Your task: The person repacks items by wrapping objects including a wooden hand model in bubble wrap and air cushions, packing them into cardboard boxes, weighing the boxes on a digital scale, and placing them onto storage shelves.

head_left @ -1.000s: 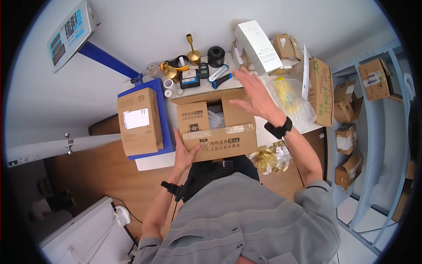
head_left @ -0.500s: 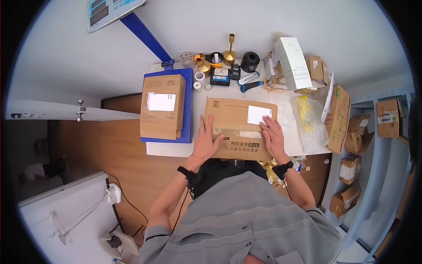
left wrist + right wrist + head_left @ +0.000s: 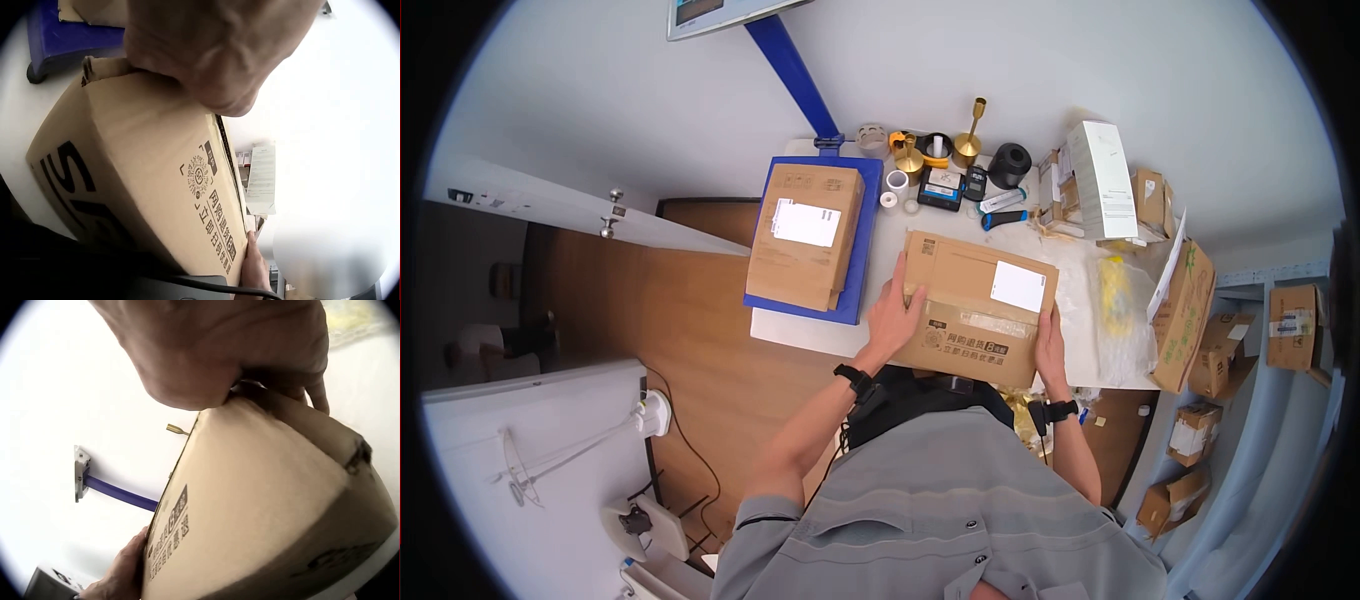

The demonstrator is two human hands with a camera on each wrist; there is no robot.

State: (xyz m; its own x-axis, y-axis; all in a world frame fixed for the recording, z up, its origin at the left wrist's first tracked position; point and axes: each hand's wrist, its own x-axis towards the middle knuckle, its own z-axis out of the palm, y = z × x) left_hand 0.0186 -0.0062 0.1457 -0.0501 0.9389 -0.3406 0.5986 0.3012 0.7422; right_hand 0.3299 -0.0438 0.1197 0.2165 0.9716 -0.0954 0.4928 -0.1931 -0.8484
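A cardboard box with folded-over flaps lies in front of the person at the table's front edge. It carries a white label, a strip of clear tape and dark printing. My left hand holds the box's left side, its thumb over the top edge. At the opposite side, my right hand grips the box, with the fingers along its side. In the right wrist view, the fingers bend over a side edge of the box. The box's underside is hidden.
A second labelled box sits on the blue scale platform at left. Candlesticks, tape rolls and a blue-handled cutter stand behind. To the right are bubble wrap, a tall white box and shelved boxes.
The box's open flaps have been folded shut, and its labelled top now shows. The right hand came down from the air onto the top, then moved to the right side.
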